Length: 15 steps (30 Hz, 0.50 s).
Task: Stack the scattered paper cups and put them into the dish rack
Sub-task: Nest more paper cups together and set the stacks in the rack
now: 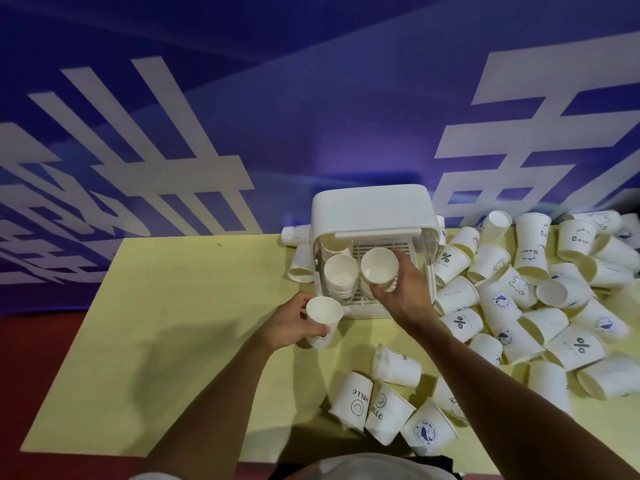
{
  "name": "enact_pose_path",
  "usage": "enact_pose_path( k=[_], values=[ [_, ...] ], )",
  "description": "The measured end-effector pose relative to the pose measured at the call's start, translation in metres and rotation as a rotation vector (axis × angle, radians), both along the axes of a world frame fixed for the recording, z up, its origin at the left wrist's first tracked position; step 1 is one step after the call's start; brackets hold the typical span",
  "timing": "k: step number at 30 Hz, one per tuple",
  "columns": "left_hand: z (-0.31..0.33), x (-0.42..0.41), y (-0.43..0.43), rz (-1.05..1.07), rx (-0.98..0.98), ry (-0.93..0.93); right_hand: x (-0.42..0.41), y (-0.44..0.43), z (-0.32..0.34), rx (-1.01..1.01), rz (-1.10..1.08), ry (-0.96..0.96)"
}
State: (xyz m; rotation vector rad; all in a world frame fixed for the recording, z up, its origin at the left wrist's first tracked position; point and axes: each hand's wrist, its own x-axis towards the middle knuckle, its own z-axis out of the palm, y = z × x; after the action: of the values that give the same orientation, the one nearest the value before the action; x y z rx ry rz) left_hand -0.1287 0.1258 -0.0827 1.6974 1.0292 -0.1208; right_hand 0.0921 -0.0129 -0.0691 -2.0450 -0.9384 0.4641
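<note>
Cups (377, 407) lie tipped on their sides nearest me, at about five o'clock: white paper, printed in dark ink with HELLO and smiley faces. My left hand (289, 323) reaches toward eleven o'clock, fingers and thumb curled round a single cup (323, 318) held upright with its mouth open toward me. I cannot tell whether its base touches the table (173, 323).

My right hand (403, 289) stretches toward twelve o'clock into the open front of the dish rack (372, 216). Its fingers are wrapped round the upper part of a nested stack (379, 268), which tilts toward me. Just beside it at nine o'clock stands a second stack (341, 275), and a third stack (334, 247) sits behind that, in the rack's back corner. The rack is a white plastic box with a rounded top, clear side walls and a slatted floor.

From two to three o'clock a heap (519, 289) of loose cups sprawls across the table, mostly on their sides, with percent signs, bears and whales printed on them. The table is pale yellow. Beyond it hangs a blue banner (173, 140) with large white characters, and a red floor (34, 358) shows at nine o'clock.
</note>
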Motion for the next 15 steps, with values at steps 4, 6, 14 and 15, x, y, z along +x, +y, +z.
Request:
enact_pose_path(
  k=[4,6,14,15],
  values=[
    [0.000,0.005,-0.007,-0.031,-0.008,-0.016,-0.001,-0.008,0.002,-0.061,-0.010,-0.034],
    [0.001,0.006,-0.010,-0.045,-0.015,-0.025,-0.002,-0.014,0.003,-0.082,-0.026,-0.048],
    [0.005,0.016,-0.020,-0.024,-0.060,-0.018,-0.015,-0.026,0.006,-0.165,0.027,0.044],
    [0.007,0.018,-0.021,-0.023,-0.067,-0.031,-0.017,-0.027,0.006,-0.173,0.069,0.065]
  ],
)
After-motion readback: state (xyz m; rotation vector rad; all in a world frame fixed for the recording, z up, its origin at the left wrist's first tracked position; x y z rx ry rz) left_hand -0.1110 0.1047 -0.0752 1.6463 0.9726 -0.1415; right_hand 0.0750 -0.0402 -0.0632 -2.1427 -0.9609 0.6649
